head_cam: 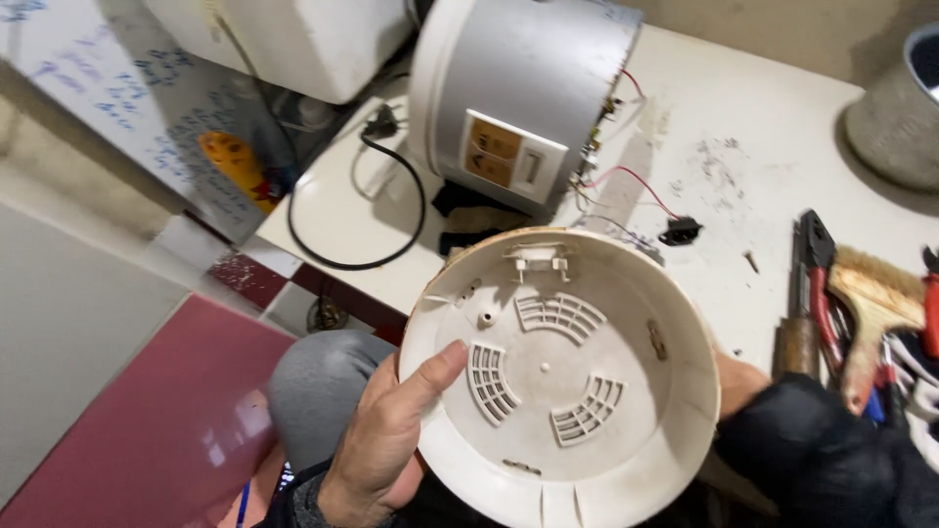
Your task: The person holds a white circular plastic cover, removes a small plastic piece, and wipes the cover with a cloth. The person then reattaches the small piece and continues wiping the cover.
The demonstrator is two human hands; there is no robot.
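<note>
1. I hold the round plastic base cover (562, 376) up in front of me, over my lap and the near table edge, hollow side facing me. Held this way its inside can be read: three curved vent grilles around the centre, a clip fitting at the top rim, small screw posts.

2. My left hand (386, 440) is closed on the cover's left rim, thumb hooked over the edge onto the inner face, fingers behind. That grip keeps the dish tilted toward my eyes.

3. My right hand (738, 383) is mostly hidden behind the right rim; only a bit of it and the dark sleeve (831, 460) show. It seems to support that side, but whether the fingers are clamped I cannot tell.

4. The cooker body (523, 93) lies on its side on the white table (743, 117), open bottom turned to the right. Red wires (641, 181) trail out of it to a small black connector (681, 231) on the tabletop. Laid over like that, the underside stays reachable.

5. The black power cord (391, 220) loops off the table's left part, beside the body.

6. Tools sit together at the right edge, near my right arm: red-handled pliers (820, 284), a wooden-handled brush (875, 303), a wooden-handled tool (797, 337) beside them.

7. The cover's rim is stained brownish; dark specks are scattered on the table behind it.
</note>
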